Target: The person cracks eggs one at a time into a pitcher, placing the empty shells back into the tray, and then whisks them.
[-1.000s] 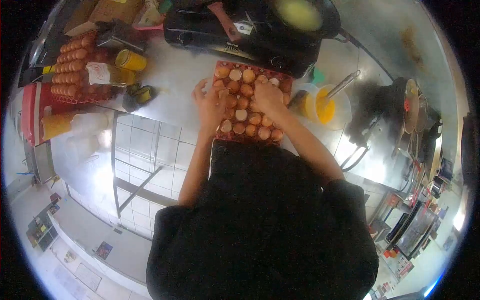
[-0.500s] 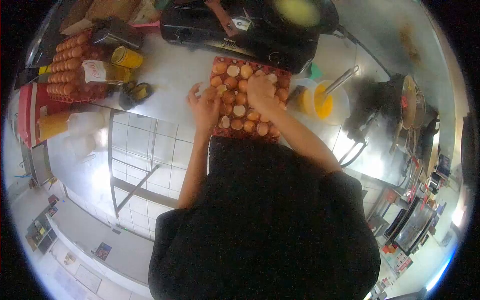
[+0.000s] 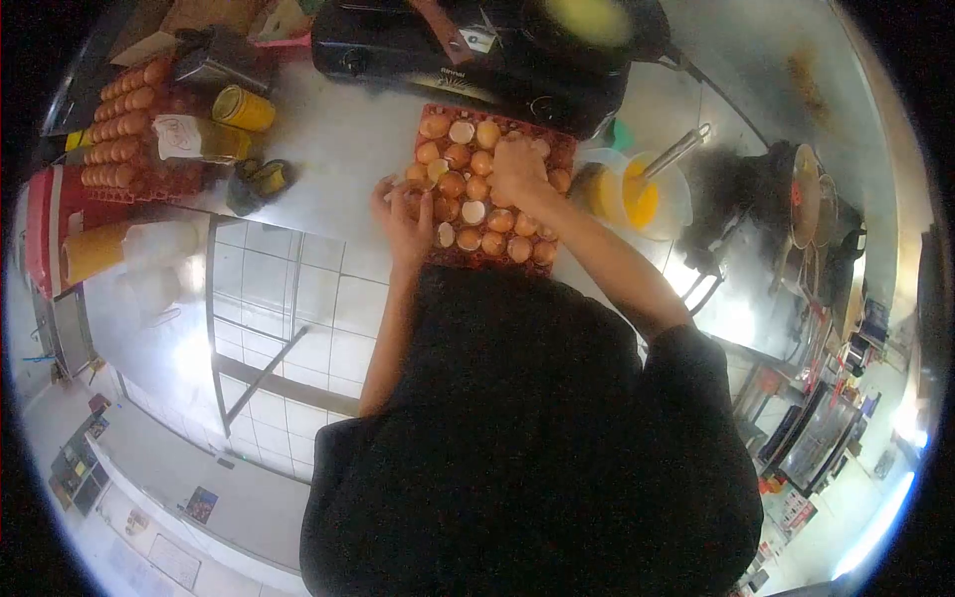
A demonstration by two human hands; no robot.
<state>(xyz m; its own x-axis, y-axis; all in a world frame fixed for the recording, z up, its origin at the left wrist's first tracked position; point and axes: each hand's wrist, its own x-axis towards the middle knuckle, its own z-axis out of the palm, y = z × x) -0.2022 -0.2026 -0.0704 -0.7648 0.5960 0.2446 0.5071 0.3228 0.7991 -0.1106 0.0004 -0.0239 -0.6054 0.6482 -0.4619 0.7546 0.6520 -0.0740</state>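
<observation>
A red egg tray (image 3: 563,149) lies in front of me, filled with brown eggs (image 3: 458,156) and several opened, pale eggshells (image 3: 473,212). At the tray's left edge, my left hand (image 3: 406,221) curls its fingers and thumb around a brown egg (image 3: 412,200), partly hidden by them. Over the right side of the tray, my right hand (image 3: 519,171) points down with its fingers bunched together. What those fingers hold is hidden beneath the hand. A broken shell with yellow in it (image 3: 438,171) sits between the two hands.
Right of the tray stands a tub of beaten egg (image 3: 639,204) with a whisk (image 3: 676,152). A black gas stove (image 3: 398,65) with a pan (image 3: 647,30) is behind. Stacked eggs (image 3: 119,149), a yellow-filled jar (image 3: 244,107) and a bottle (image 3: 224,144) stand at left.
The whole view has shifted slightly, with the tray a little further left and up. My left hand has closed more at the tray edge; my right hand stays over the tray.
</observation>
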